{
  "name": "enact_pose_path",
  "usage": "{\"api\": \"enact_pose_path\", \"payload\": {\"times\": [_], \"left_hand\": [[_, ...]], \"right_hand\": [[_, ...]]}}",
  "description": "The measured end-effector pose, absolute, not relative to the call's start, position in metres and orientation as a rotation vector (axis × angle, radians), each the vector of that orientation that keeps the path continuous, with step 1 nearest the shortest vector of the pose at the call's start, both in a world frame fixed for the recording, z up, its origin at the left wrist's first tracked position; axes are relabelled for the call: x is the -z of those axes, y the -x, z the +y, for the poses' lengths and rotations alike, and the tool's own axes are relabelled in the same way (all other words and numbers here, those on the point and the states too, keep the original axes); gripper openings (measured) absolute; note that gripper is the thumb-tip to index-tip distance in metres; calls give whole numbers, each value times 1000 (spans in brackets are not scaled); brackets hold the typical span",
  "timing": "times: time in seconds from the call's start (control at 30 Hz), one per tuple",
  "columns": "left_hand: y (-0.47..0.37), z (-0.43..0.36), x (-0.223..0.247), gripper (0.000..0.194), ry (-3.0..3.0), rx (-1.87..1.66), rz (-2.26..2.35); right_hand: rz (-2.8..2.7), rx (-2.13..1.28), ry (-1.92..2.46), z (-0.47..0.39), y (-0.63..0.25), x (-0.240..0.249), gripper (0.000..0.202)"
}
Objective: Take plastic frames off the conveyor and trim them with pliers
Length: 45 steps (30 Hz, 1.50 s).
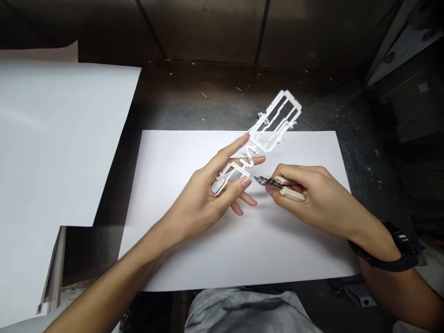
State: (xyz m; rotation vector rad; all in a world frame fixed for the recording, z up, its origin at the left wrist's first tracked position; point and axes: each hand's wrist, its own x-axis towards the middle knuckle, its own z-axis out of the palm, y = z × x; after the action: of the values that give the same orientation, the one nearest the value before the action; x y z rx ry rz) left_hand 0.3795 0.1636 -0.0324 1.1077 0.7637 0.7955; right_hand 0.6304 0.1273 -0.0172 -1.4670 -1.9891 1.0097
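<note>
Gripping white plastic frame [259,144] in left hand [206,196], nippers [284,181] in right hand [317,199]. Probably light, stiff, brittle where thinnest; best pinched by outer edge at near-left end.

One left hand [204,194], one right hand [319,199]. One white plastic frame piece [268,114]. One pair of cutters [289,192]. One wristband [404,245]. One paper sheet [222,259] beneath hands; left-side sheets [69,138], count unclear.

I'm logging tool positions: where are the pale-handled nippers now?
In the head view, right of centre: the right hand holds the nippers over the white paper, their tips just right of the left thumb.
</note>
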Motion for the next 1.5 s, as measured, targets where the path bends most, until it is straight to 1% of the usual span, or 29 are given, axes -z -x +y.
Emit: {"api": "enact_pose_path", "payload": {"times": [0.1,0.17,0.3,0.47,0.73,0.97,1.17,1.33,1.4,1.5], "left_hand": [[-379,162,33,59,-1154,-789,765],[-378,161,33,58,-1188,-775,770],[-375,161,30,54,-1223,-752,752],[-374,163,29,49,-1267,-659,729],[-372,163,29,48,-1284,-575,687],[-372,165,23,50,-1263,-494,681],[-370,166,25,49,-1227,-472,674],[-371,166,23,48,-1191,-434,656],[-372,166,21,48,-1186,-428,662],[-371,166,20,48,-1188,-436,674]], "right_hand": [[-2012,-978,1531,128,-632,20,19],[-2019,-963,1550,128,-631,21,15],[-2003,-1026,1561,127,-631,21,18],[-1989,-1128,1579,126,-630,19,14],[-2009,-1174,1562,126,-629,20,30],[-2000,-1514,1541,125,-634,24,44],[-1992,-1548,1546,124,-630,24,48],[-1833,-1883,1449,126,-629,18,56],[-1827,-1877,1469,127,-629,19,56],[-1883,-1779,1530,127,-629,20,54]]}}
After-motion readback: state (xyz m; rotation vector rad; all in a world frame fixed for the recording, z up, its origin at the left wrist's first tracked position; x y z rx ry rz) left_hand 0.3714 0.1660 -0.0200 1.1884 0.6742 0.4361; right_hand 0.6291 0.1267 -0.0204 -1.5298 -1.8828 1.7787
